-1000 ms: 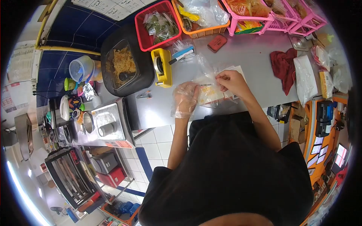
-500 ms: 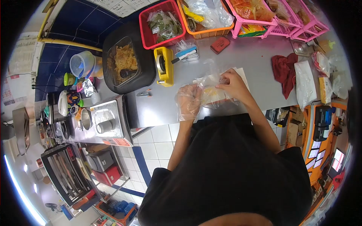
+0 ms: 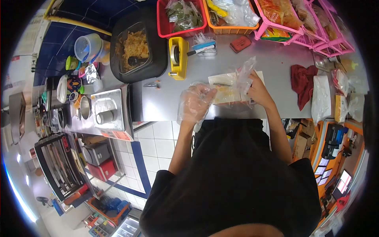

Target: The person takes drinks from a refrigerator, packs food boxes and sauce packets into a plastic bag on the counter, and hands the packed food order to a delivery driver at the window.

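Note:
A loose, see-through plastic glove covers my left hand point(image 3: 197, 103), which is raised near the counter's front edge. Its fingers are partly spread and hold nothing. To the right, my right hand point(image 3: 259, 91) is bare, with its fingers closed on a piece of crumpled clear plastic point(image 3: 246, 74) that sticks up beyond the fingertips. I cannot tell whether that plastic is a glove or a bag. Under and between the hands lies a pale paper sheet point(image 3: 216, 80) with a yellowish patch and a small dark slim item on it.
A yellow tape dispenser point(image 3: 178, 59) stands beside a black food warmer point(image 3: 158, 59). Behind are a red basket point(image 3: 161, 23), an orange basket point(image 3: 233, 30) and pink racks point(image 3: 290, 36). A dark red cloth point(image 3: 301, 85) lies right; a steel scale point(image 3: 114, 94) stands left.
My hands have moved apart, the left one leftward and the right one rightward with the clear plastic. More of the paper shows between them. The camera view has shifted slightly.

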Motion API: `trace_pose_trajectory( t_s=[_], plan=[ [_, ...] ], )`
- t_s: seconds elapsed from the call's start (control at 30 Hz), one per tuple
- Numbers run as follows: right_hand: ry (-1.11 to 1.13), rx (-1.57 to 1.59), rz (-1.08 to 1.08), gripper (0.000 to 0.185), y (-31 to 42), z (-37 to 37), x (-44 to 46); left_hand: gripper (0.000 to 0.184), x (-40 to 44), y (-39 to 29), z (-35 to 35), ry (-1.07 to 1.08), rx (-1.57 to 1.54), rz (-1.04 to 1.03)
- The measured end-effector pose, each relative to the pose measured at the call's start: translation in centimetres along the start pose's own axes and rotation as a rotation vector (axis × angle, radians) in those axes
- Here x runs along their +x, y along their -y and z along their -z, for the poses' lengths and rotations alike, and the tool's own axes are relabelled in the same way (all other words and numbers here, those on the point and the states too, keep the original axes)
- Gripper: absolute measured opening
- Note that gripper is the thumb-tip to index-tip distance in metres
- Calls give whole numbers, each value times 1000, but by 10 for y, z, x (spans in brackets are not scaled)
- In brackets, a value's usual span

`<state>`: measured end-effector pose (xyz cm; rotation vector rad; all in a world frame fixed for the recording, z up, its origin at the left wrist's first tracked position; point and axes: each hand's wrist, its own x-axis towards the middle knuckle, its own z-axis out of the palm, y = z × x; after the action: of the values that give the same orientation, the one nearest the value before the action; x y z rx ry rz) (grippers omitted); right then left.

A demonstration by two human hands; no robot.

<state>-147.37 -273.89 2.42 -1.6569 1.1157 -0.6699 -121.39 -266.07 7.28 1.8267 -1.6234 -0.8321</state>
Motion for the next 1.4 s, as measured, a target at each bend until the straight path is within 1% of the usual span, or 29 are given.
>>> trace_pose_trajectory(
  t_s=[0.03,0.1,0.13,0.17,0.2,0.23,0.3,0.33,0.4,0.43,0.5,0.63,0.7,0.73,0.8,0.83,0.9,0.93,1.0,1.03,1.1,1.13,1.17,1.2,1.27,1.33,1.4],
  plan=[
    [-4,19,23,43,-1,0,0,23,1,1,3,-4,-2,3],
    [-11,38,43,42,-2,-1,0,27,3,1,6,137,-449,207],
    [-33,15,97,38,-2,-3,0,27,3,-1,6,139,-448,207],
    [-56,-8,152,36,-3,-4,0,28,3,-5,8,126,-488,158],
    [-60,-7,150,36,-4,-5,-1,30,3,-7,9,114,-527,108],
    [-40,7,126,34,-5,-5,-1,30,3,-2,6,118,-526,107],
    [-24,20,102,33,-6,-4,-2,32,4,10,1,138,-684,44],
    [-23,17,95,31,-6,-5,-1,32,5,13,0,142,-683,41],
    [-28,16,87,29,-5,-7,-1,31,4,14,1,150,-569,-36],
    [-31,23,88,28,-5,-8,-1,31,4,11,2,154,-568,-38],
    [-38,30,87,28,-3,-8,-1,32,5,3,2,185,-538,23],
    [-21,-50,48,27,-5,-7,1,32,9,3,2,221,-506,10],
    [-18,-90,40,27,-6,-7,1,29,11,-1,2,208,-402,-7],
    [-27,-70,36,26,-4,-7,1,29,12,-4,3,210,-402,-7],
    [-35,-48,29,25,1,-8,0,28,15,-13,2,209,-248,28],
    [-33,-24,9,25,6,-8,0,28,18,-10,-2,209,-247,29],
    [-34,-2,-10,25,6,-7,0,28,25,-6,-9,129,8,-169],
    [-25,-12,-5,26,3,-7,0,28,27,-9,-11,129,8,-171],
    [-18,-22,-1,27,2,-6,0,24,28,-15,-15,109,187,-190],
    [-29,6,-10,27,2,-6,0,24,27,-16,-18,111,188,-192],
    [-48,34,-20,27,7,-7,-1,22,27,-18,-25,-49,282,-279],
    [-77,45,-67,26,11,-9,-1,22,26,-19,-28,-46,281,-285],
    [-106,56,-114,25,17,-10,-1,24,25,-21,-31,-31,373,-275],
    [-112,55,-115,25,23,-11,-2,26,23,-23,-34,-17,464,-264],
    [-160,67,-256,24,36,-13,-2,26,17,-27,-42,-38,506,-253],
    [-182,8,-257,22,41,-17,1,27,15,-24,-50,-61,552,-240],
    [-207,-52,-253,20,44,-20,5,24,19,-17,-56,-88,585,-404]
  ],
)
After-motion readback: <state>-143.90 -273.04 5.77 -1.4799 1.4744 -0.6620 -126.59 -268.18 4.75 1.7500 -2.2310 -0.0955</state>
